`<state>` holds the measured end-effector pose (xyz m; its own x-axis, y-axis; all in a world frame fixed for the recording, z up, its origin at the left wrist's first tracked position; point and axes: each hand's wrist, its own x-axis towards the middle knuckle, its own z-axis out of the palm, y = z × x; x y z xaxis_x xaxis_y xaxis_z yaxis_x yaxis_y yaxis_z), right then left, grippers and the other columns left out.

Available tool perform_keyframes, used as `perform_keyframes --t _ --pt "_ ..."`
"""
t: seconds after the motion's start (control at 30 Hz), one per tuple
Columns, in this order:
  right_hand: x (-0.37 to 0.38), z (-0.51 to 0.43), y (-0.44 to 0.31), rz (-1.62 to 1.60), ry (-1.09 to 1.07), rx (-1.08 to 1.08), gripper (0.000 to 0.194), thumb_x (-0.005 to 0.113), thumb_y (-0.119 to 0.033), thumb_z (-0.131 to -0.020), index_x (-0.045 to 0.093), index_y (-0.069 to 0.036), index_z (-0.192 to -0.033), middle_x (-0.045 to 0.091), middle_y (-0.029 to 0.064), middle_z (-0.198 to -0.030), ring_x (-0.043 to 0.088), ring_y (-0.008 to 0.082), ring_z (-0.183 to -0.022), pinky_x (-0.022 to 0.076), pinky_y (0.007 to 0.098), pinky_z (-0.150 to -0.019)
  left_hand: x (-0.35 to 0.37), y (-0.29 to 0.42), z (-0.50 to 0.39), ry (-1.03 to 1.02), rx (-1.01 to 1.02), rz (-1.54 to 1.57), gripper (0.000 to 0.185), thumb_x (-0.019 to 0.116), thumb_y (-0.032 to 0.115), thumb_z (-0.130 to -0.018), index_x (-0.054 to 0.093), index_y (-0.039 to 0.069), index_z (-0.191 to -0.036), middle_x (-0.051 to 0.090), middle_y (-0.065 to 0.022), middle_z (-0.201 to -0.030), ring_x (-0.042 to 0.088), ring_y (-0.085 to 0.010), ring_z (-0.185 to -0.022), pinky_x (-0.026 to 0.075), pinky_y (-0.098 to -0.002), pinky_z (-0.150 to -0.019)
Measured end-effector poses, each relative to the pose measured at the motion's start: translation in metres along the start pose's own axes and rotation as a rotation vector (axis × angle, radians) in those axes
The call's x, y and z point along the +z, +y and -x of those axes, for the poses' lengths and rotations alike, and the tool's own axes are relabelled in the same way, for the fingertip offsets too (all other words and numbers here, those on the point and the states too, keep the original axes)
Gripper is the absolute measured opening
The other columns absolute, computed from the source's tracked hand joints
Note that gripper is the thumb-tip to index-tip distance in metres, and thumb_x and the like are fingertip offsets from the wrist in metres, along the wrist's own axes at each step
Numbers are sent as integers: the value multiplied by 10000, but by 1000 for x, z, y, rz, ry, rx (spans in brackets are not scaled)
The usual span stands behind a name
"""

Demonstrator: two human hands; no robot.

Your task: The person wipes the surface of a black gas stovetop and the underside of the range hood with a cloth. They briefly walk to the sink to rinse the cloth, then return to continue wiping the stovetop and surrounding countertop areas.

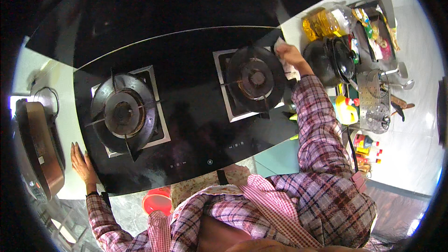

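A black glass gas cooktop (185, 105) with two burners lies before me. My right hand (290, 56) grips a whitish cloth (291, 71) at the cooktop's far right edge, just beside the right burner (257, 78). Part of the cloth hangs below the hand, and the fingers look slightly blurred. My left hand (82, 164) rests flat on the pale counter (66, 119) at the cooktop's left edge, fingers apart and holding nothing. The left burner (123, 112) stands a little way above and right of it. Both burners carry black pan supports over square metal trays.
A brown electric appliance (43, 150) stands at the left. On the right are an oil bottle (323, 24), a black lidded pot (325, 61), a yellow bottle (345, 110) and a perforated metal utensil holder (372, 98). A red bucket (156, 201) sits below the front edge.
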<state>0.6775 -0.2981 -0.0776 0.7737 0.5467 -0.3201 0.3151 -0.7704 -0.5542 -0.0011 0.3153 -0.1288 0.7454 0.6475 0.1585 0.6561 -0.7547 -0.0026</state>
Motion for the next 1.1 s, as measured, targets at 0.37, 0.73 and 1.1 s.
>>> perform_keyframes --t 0.37,0.73,1.1 --pt "20 52 -52 -495 33 389 361 535 -357 -954 655 -86 -1159 632 27 -1004 545 143 -902 441 318 -800 5 -14 2 31 8 -42 497 440 324 -997 364 206 -1474 366 -36 -1515 339 -270 -1387 270 -477 -1104" --pt "18 40 3 170 202 308 308 688 -277 -817 724 -1 -947 706 86 -803 652 177 -742 513 324 -719 1 -4 -3 15 40 14 497 472 297 -983 389 155 -1452 373 -70 -1502 342 -287 -1379 262 -476 -1104" --pt "1 120 -145 -678 832 -45 117 660 -68 -901 681 -25 -1008 662 -16 -886 578 67 -751 444 193 -667 -13 0 2 45 -18 183 473 525 284 -972 439 116 -1405 411 -101 -1466 374 -291 -1351 302 -455 -1082"
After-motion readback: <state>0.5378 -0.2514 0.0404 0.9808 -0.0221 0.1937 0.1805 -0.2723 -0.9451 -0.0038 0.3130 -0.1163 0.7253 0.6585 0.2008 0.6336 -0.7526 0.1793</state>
